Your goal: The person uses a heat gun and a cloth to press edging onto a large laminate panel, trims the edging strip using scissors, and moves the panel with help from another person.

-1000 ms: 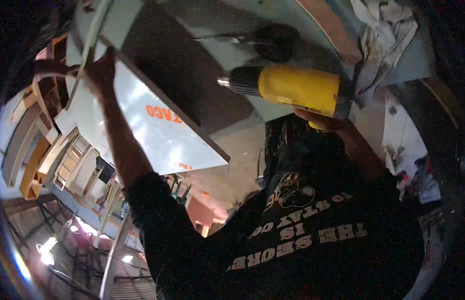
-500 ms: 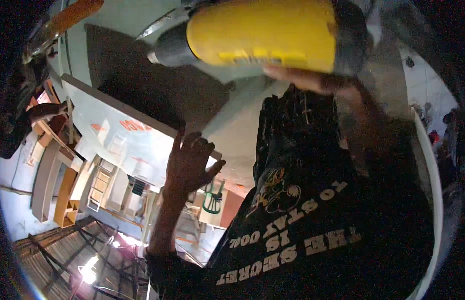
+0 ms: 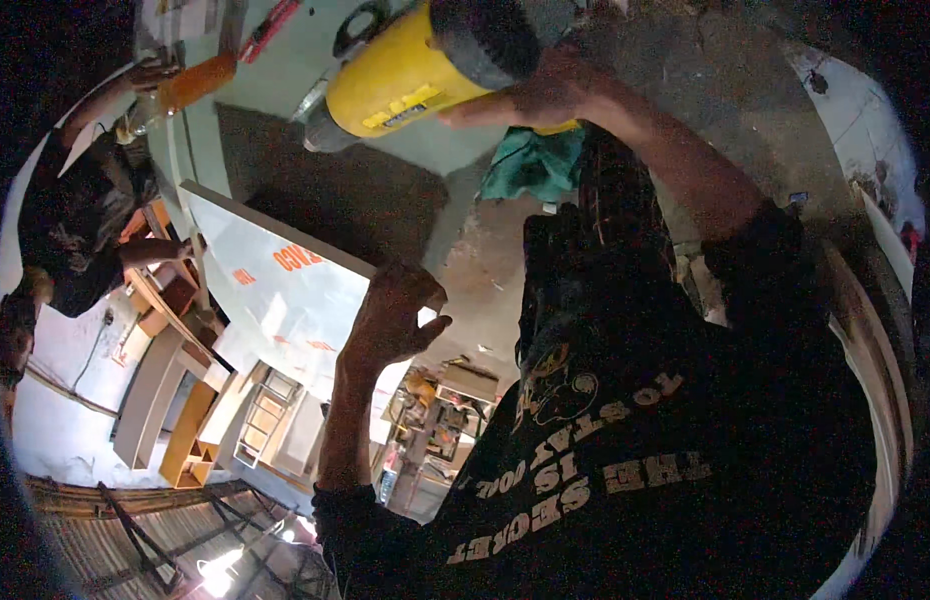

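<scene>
A yellow heat gun (image 3: 395, 80) with a dark nozzle and a black rear end is held in my right hand (image 3: 545, 92). Its nozzle points left, over the pale green work surface (image 3: 315, 25). Fingers of my left hand (image 3: 390, 305) bend over the near corner of a white panel (image 3: 275, 265) with orange print, and the thumb stands apart. The panel is tilted, with one long edge toward the surface and a dark shadow beside it. Part of my right-hand grip is hidden behind the gun.
A green cloth (image 3: 530, 165) lies below the gun. Beyond it are a black ring-shaped item (image 3: 360, 28), a slim red tool (image 3: 270, 28) and a long orange object (image 3: 200, 82). At the left a co-worker (image 3: 95, 200) in dark clothes has a hand near the panel. Cabinet boxes (image 3: 190, 445) stand behind.
The heat gun has moved left and away from me, its nozzle dipping. My left-hand fingers have come closer around the panel's corner. The co-worker and green cloth show more fully.
</scene>
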Demonstrator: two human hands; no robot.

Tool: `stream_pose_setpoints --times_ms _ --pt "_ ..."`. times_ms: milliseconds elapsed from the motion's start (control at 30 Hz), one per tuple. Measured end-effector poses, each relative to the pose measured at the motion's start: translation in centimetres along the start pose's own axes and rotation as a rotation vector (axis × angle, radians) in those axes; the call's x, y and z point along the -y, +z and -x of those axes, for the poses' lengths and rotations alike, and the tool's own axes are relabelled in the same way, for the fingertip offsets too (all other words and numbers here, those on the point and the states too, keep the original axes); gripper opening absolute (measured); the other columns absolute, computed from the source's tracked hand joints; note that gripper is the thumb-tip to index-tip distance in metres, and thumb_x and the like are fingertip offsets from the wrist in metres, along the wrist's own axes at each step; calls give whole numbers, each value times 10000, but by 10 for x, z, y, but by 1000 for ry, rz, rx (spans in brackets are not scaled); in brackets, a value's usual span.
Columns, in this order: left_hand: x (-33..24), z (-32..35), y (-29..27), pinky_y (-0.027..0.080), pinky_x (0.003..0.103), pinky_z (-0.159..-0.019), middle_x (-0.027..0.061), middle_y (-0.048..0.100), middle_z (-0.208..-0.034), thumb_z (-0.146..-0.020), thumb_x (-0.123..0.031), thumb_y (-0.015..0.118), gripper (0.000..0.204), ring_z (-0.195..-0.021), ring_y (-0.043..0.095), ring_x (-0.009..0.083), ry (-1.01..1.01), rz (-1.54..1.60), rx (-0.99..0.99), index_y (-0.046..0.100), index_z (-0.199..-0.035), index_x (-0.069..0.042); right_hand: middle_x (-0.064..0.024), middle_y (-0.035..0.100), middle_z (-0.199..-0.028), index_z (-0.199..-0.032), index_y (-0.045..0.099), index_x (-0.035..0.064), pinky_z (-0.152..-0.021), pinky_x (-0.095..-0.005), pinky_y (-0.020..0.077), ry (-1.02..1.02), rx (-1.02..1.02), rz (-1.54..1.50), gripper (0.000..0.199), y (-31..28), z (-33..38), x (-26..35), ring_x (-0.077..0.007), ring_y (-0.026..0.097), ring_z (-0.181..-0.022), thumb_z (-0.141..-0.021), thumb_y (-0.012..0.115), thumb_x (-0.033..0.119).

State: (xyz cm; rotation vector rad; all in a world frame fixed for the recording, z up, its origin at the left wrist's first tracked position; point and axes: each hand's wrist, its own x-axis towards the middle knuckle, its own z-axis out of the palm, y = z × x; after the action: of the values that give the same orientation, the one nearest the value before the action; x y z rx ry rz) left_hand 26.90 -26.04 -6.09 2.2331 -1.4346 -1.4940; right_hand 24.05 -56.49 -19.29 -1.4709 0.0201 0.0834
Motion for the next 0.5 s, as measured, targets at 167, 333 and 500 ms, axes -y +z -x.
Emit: stream_pose_setpoints --times_ms 167,333,500 --pt "-21 33 -16 282 518 -1069 98 547 -1239 -670 -204 792 552 -1234 445 290 -232 -131 -314 591 -1179 -137 -128 575 -1239 -1246 536 57 -1016 -383 420 8 49 115 628 -2 7 13 -222 532 -1161 -757 783 364" --pt "-1 93 26 317 459 -1073 130 527 -1299 -742 -154 748 579 -1245 455 312 -492 -30 -639 532 -1275 -85 -105 592 -1204 -1214 554 70 -988 -402 437 -194 172 200 604 4 14 9 -257 552 -1117 -734 796 344" --pt "-1 119 158 319 480 -1074 192 428 -1397 -786 -147 714 606 -1301 396 357 -707 31 -965 482 -1341 -74 -91 612 -1144 -1163 576 64 -931 -389 458 -117 220 183 528 32 42 4 -284 570 -1042 -746 786 312"
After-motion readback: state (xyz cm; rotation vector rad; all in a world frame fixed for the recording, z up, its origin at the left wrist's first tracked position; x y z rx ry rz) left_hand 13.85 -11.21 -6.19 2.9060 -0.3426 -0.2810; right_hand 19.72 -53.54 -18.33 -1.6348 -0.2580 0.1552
